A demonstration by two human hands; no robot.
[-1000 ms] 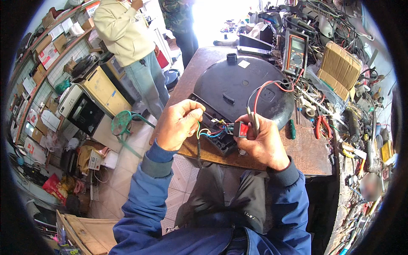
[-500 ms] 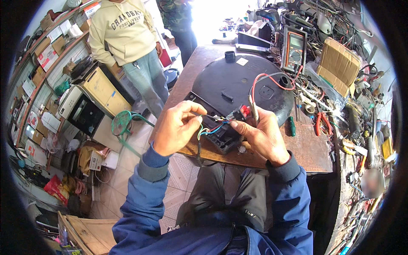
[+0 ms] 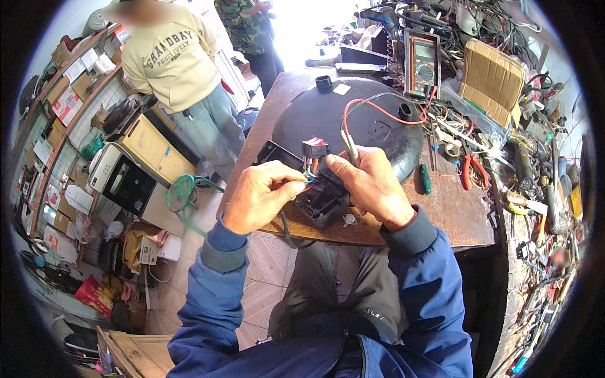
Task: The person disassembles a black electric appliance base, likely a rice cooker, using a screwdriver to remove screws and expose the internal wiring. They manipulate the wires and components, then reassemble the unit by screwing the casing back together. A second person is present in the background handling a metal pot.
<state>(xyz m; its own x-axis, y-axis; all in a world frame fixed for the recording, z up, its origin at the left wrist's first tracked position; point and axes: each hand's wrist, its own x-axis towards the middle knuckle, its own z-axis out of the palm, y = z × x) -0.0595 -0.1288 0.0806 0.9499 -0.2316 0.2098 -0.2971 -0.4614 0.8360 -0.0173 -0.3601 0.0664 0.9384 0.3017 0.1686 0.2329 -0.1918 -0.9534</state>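
Diagonally, black box [image 3: 322, 200], long axis toward table [image 3: 454, 214] edge.

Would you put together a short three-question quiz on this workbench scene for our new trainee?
1. True or false: the left hand pinches thin wires beside the small black box.
2. Which tool lies right of the right hand on the wooden table?
A. a green-handled screwdriver
B. a hammer
C. a paintbrush
3. Fill in: the meter stands behind the large round ____ cover.

Key: 1 true; 2 A; 3 black.
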